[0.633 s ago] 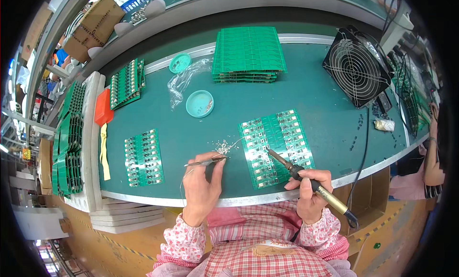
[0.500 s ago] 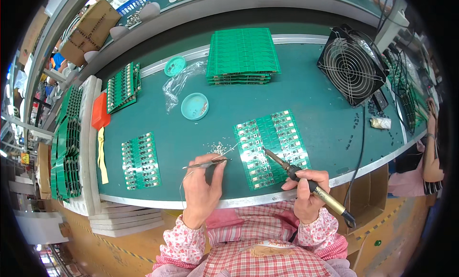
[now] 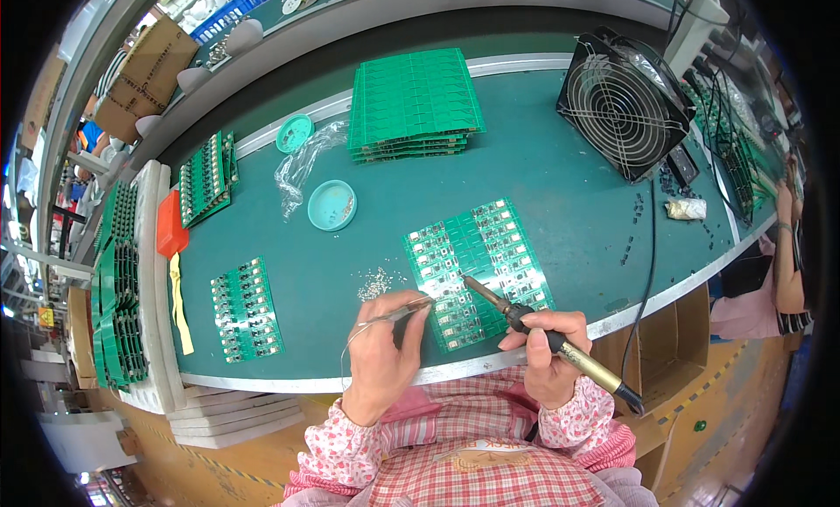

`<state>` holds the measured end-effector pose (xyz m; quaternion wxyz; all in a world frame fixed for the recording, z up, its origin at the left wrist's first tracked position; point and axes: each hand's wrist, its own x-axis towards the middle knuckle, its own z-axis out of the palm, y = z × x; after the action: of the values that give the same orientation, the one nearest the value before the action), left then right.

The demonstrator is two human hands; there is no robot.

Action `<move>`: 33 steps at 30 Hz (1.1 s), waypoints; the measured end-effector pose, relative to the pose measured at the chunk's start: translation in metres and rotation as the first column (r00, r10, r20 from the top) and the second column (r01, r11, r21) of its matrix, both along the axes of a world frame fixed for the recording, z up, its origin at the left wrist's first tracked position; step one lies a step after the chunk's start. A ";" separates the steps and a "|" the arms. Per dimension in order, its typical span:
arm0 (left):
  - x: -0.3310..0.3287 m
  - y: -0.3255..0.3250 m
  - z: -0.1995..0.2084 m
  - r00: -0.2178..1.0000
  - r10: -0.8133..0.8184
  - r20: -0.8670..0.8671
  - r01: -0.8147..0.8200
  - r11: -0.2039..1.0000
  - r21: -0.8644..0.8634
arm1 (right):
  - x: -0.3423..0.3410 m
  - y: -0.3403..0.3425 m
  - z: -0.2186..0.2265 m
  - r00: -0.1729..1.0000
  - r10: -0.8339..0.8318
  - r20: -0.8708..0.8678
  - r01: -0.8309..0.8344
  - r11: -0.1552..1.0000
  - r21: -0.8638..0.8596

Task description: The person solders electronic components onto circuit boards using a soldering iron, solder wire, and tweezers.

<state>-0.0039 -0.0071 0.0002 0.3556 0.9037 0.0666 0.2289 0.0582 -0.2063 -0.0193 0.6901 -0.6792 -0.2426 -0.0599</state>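
My left hand (image 3: 378,367) is closed on a pair of tweezers (image 3: 395,313), whose tip reaches the left edge of a green circuit board (image 3: 473,247). A thin wire, seemingly solder, hangs from the same hand. In a pen-like grip, my right hand (image 3: 549,380) holds a soldering iron (image 3: 584,363) with a black and gold handle. Its tip points at the middle of the board, among rows of small parts; whether it touches is too fine to tell. Left of the board lies a scatter of tiny pale components (image 3: 374,284).
A smaller board (image 3: 245,310) lies at left, near a yellow strip (image 3: 180,306) and red box (image 3: 172,224). Behind are a turquoise dish (image 3: 332,206), stacked boards (image 3: 416,100) and a black fan (image 3: 623,109). The iron's cable (image 3: 652,271) crosses the right side.
My left hand has moved right with the tweezers, from beside the pale components to the board's edge. The iron stays over the board's middle. The whole view has shifted slightly.
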 end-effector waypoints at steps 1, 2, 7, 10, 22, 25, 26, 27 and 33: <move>0.000 0.000 0.000 1.000 -0.001 -0.002 0.001 1.000 0.000 | 0.000 0.000 -0.001 1.000 -0.002 0.006 0.002 1.000 -0.006; 0.000 0.000 0.000 1.000 -0.001 0.009 0.001 1.000 0.007 | 0.000 -0.001 -0.002 1.000 -0.003 0.013 0.003 1.000 -0.011; 0.002 -0.001 0.000 1.000 0.005 0.019 -0.005 1.000 0.003 | 0.000 0.000 -0.001 1.000 -0.002 0.007 0.002 1.000 0.001; 0.002 -0.002 0.000 1.000 0.005 0.019 -0.005 1.000 0.004 | 0.000 -0.001 -0.001 1.000 0.001 0.016 -0.001 1.000 0.003; 0.003 -0.003 0.001 0.999 0.008 0.035 -0.008 1.000 0.012 | -0.006 -0.004 0.004 0.998 -0.058 -0.021 0.061 0.979 0.195; 0.002 -0.003 0.002 0.999 0.006 0.041 -0.007 1.000 0.022 | -0.006 -0.006 0.006 0.997 -0.071 0.027 0.063 0.972 0.228; 0.002 -0.003 0.002 0.999 0.010 0.038 -0.011 1.000 0.025 | -0.005 -0.006 0.006 0.998 -0.052 0.038 0.042 0.976 0.214; 0.002 -0.003 0.001 0.999 0.013 0.036 -0.014 1.000 0.027 | -0.005 -0.007 0.006 0.998 -0.032 0.049 0.022 0.980 0.200; 0.002 -0.003 -0.001 0.999 0.011 0.031 -0.011 1.000 0.020 | -0.005 -0.009 0.008 1.000 0.011 0.010 -0.013 0.981 0.195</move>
<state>-0.0019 -0.0101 -0.0003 0.3460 0.9033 0.0637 0.2457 0.0537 -0.2156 -0.0118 0.7525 -0.6067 -0.2426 -0.0824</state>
